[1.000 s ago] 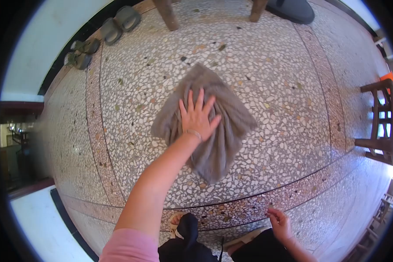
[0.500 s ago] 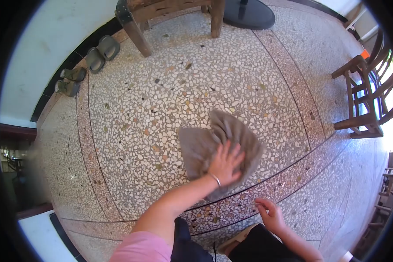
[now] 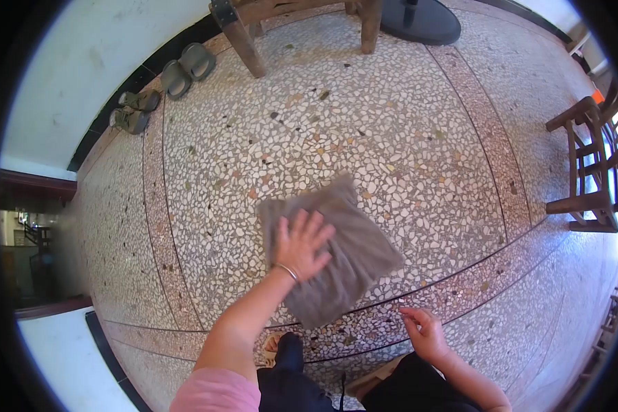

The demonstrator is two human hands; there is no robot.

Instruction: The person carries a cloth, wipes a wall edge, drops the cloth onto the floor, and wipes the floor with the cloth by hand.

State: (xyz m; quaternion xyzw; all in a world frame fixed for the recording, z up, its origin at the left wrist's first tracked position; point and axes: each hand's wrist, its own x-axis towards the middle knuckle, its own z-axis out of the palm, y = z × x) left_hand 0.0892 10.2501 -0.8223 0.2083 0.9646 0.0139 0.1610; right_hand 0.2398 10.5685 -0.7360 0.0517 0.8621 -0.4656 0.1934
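A grey-brown cloth [image 3: 353, 240] lies spread on the speckled terrazzo floor, with some folds in it and one corner pointing away from me. My left hand [image 3: 301, 244] rests flat on the cloth's left part, palm down and fingers spread. A bracelet circles that wrist. Off to the right, my right hand [image 3: 426, 333] hovers near my knee, apart from the cloth. Its fingers are loosely bent and nothing shows in them.
Sandals [image 3: 187, 70] and a pair of shoes [image 3: 134, 111] line the left wall. Ahead stand wooden furniture legs [image 3: 247, 48] and a round black base [image 3: 422, 24]. A wooden chair [image 3: 587, 161] is at the right. My foot [image 3: 272, 341] is close below the cloth.
My left hand has moved left across the floor with the cloth beneath it, and the cloth now lies flatter. My right hand has hardly moved. The view has shifted slightly.
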